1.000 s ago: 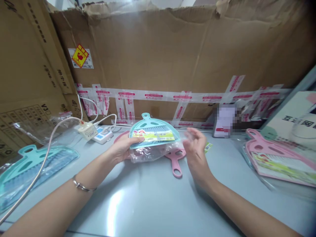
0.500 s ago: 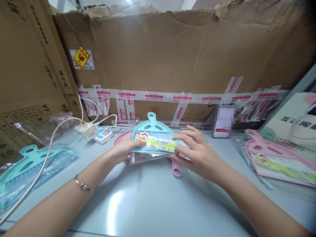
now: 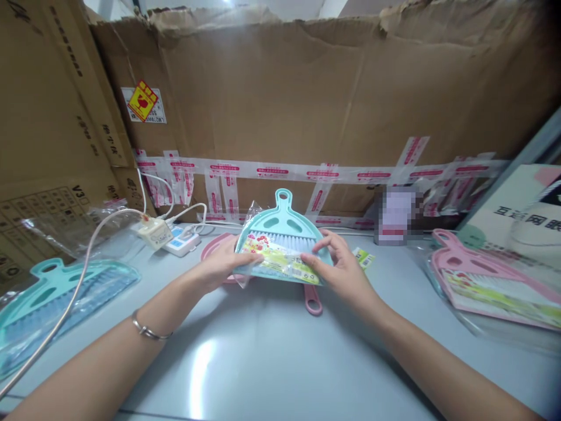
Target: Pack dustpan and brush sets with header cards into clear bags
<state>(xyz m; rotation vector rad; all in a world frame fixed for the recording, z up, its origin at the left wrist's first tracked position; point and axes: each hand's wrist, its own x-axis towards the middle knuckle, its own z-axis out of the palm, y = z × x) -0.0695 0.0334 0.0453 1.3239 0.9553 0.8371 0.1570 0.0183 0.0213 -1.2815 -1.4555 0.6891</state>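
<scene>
A turquoise dustpan (image 3: 283,214) with a blue-bristled brush (image 3: 284,242) nested in it is held up between my hands, its ring handle pointing away. Across its front lies a printed yellow-green label card (image 3: 280,264), with clear plastic film (image 3: 253,211) around the set. My left hand (image 3: 223,263) grips the left edge, thumb on the card. On the right edge, my right hand (image 3: 339,266) closes with its thumb on the card's right end. Beneath lies a pink dustpan (image 3: 214,244), mostly hidden, and a pink handle (image 3: 312,299) sticks out toward me.
A wrapped turquoise dustpan set (image 3: 65,298) lies left under a pale cable; a wrapped pink one (image 3: 486,280) lies right. Behind stand a power strip (image 3: 182,240), a phone (image 3: 393,216) and a large carton (image 3: 272,99). Another label card (image 3: 364,258) rests right of my hand.
The turquoise dustpan set has risen slightly and tilted to face me more. My right hand has gone from loosely spread fingers at the card's end to gripping the right edge.
</scene>
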